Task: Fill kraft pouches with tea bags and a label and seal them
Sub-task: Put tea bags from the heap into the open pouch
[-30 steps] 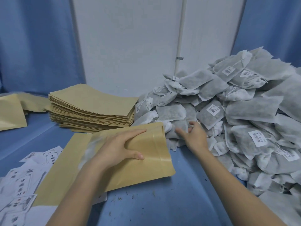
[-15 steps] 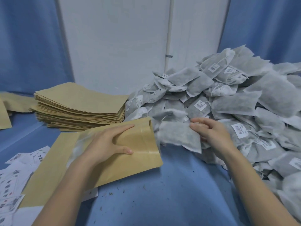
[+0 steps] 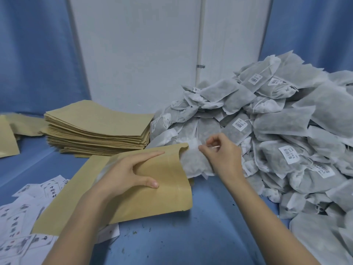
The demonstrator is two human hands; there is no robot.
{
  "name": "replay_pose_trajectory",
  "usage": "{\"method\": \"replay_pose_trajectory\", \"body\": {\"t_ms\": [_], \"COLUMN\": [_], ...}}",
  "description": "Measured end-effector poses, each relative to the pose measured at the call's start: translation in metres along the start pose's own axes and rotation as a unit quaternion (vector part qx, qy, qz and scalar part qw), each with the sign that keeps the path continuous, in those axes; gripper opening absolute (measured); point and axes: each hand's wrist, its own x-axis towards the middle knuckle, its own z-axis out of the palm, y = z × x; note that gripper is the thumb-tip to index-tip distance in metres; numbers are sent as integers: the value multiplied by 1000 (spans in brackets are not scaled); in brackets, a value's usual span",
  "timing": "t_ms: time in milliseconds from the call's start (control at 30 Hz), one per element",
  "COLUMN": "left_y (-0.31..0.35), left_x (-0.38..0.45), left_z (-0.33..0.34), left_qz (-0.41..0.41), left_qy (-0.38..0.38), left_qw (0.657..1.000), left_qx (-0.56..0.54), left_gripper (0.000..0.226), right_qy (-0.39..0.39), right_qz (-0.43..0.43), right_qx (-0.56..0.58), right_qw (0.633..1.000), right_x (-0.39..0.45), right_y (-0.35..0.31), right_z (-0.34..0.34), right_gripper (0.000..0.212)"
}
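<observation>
Centrally, a kraft pouch [image 3: 133, 196] lies on the blue desk [image 3: 191, 236], its long axis running from the lower left of the frame up toward the centre, its open mouth pointing right and upward at the heap of tea bags [image 3: 277, 140]. The left hand [image 3: 126, 173] rests flat on the pouch, fingers straight and thumb spread, pressing the upper face down near the mouth. The right hand [image 3: 223, 157] has its fingers curled in a pinch on one tea bag [image 3: 193, 163], which sits partly inside the pouch mouth, its near end hidden under the kraft edge.

Open desk surface stretches along the lower centre of the frame, between the two forearms and below the pouch's lower right corner; small dark crumbs dot it. The heap crowds the whole right side and touches the held bag's far edge. A stack of empty pouches [image 3: 95, 129] stands just beyond the pouch, upper left of centre, its right edge against the heap. Printed labels [image 3: 24, 217] lie scattered at the lower left, some tucked under the pouch's near end. More loose pouches [image 3: 7, 136] lie at the left edge.
</observation>
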Motion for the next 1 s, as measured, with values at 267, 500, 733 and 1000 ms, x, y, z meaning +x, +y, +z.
{"method": "replay_pose_trajectory", "body": {"t_ms": [267, 500, 733, 1000], "left_y": [1, -4, -5, -8], "left_x": [3, 2, 2, 2], "left_z": [9, 5, 6, 3], "left_qz": [15, -8, -18, -26], "left_qy": [5, 6, -1, 19], "left_qw": [1000, 1000, 1000, 999], "left_qx": [8, 23, 13, 34], "left_gripper": [74, 76, 78, 77], "right_qy": [-248, -320, -165, -54], "right_qz": [62, 61, 108, 200], "right_qx": [122, 182, -19, 147], "right_qw": [959, 928, 980, 967], "right_x": [-36, -21, -16, 19], "right_y": [-18, 6, 51, 45], "right_z": [31, 9, 19, -42], "right_gripper": [15, 23, 89, 37]}}
